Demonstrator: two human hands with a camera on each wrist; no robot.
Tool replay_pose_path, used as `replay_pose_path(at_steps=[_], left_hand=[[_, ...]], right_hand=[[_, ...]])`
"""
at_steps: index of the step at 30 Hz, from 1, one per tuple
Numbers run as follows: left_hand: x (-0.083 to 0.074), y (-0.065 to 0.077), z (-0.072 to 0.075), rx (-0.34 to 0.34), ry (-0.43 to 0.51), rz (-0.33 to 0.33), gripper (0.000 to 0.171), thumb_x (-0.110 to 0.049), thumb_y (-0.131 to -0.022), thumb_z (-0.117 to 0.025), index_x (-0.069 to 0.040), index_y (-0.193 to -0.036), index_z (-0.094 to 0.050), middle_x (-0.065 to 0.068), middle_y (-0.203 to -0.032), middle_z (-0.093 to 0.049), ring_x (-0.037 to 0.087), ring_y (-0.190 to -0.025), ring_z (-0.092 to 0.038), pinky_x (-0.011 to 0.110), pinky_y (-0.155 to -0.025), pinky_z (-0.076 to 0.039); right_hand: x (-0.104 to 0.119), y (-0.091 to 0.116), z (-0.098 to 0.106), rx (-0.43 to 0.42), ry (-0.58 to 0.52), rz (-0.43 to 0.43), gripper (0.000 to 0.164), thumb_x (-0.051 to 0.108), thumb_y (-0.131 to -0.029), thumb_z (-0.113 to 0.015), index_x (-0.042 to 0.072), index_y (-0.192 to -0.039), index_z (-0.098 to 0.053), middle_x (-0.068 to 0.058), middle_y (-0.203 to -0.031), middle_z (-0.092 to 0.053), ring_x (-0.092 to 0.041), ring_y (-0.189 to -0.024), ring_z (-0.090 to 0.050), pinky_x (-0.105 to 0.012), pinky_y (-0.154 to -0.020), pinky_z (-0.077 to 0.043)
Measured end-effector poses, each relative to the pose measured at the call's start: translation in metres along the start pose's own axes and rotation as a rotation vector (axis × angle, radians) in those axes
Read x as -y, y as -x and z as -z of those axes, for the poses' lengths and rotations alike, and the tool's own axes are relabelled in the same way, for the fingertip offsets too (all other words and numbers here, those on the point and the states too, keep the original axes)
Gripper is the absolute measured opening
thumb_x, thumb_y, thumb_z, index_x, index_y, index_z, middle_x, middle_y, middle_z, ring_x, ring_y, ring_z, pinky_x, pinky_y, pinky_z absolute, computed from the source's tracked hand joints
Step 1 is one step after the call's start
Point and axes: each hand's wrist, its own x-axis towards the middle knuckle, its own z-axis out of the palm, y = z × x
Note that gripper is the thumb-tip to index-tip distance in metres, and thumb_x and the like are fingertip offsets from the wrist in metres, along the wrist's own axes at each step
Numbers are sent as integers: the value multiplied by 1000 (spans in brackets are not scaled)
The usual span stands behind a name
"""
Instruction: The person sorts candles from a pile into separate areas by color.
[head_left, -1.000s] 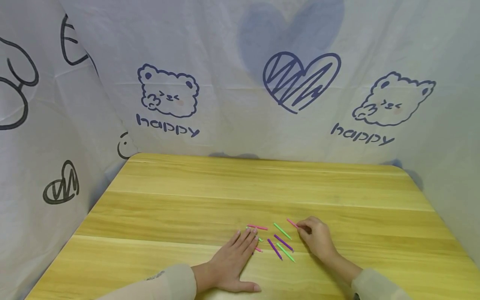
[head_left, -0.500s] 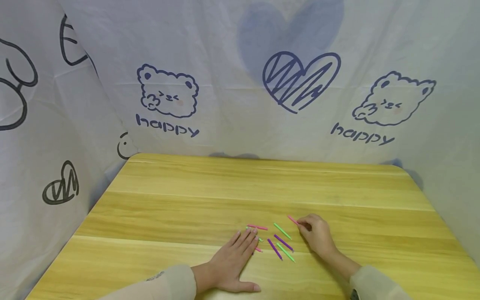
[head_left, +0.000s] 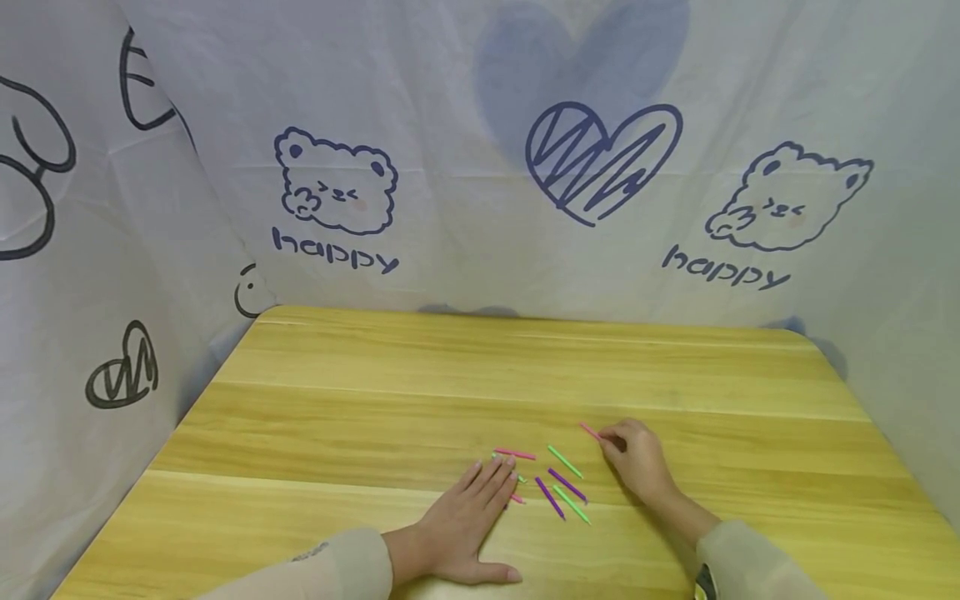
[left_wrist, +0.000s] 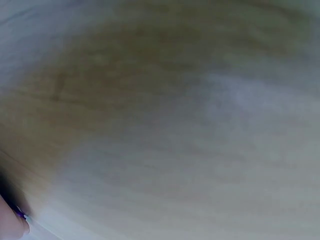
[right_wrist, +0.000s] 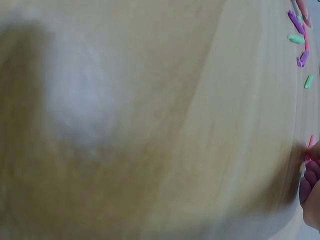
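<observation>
On the counter (head_left: 450, 375), your left hand (head_left: 468, 529) lies flat, fingers straight; if it slides, the covered sticks (head_left: 517, 499) may roll. Your right hand (head_left: 637, 467) pinches the pink stick (head_left: 589, 430) near its end; weak fingers may drop it.

The word "happy" (head_left: 335, 252) can be read in blue lowercase letters on the white cloth (head_left: 450, 250) behind the surface (head_left: 480, 367), placed toward the left beneath a bear-head drawing (head_left: 337, 183). The same word (head_left: 726, 268) is repeated toward the right, beneath a matching bear-head drawing (head_left: 787, 200); both are slanted down to the right. Between them, higher up, a scribbled blue heart (head_left: 600, 167) is shown, partly overlapped with a larger pale blue heart (head_left: 592, 71). A black scribbled heart (head_left: 122, 371) is carried by the left-hand cloth (head_left: 180, 275). A small grey marking (head_left: 310, 552) on the left sleeve (head_left: 330, 575) cannot be read.
</observation>
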Motion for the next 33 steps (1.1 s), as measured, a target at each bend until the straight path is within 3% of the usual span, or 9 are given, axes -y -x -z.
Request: replay_pose_path(at_steps=[21,33], left_hand=[[0,1,1,-23,-32,-15,101,-76,-82,-32,-1,-147,-17,17,-155,-14,28,-144,-15,42,-114,-24],[0,1,0,-31,-48,-12,100,-77,-82,-30,-1,-147,-18,16,-155,-15,27,-144,-16,41,-114,-25]], right_hand=[[-10,-13,1,-25,19,18,8,-7,-74,-70,-5,-81,-70,-12,-76,-65,-21,-69,-60,-28,-60,-52],[-15,-22,-3,-4,32,-29,7,-4,-76,-68,-5,-83,-70,-13,-76,-64,-22,-71,-58,-29,-61,-49]])
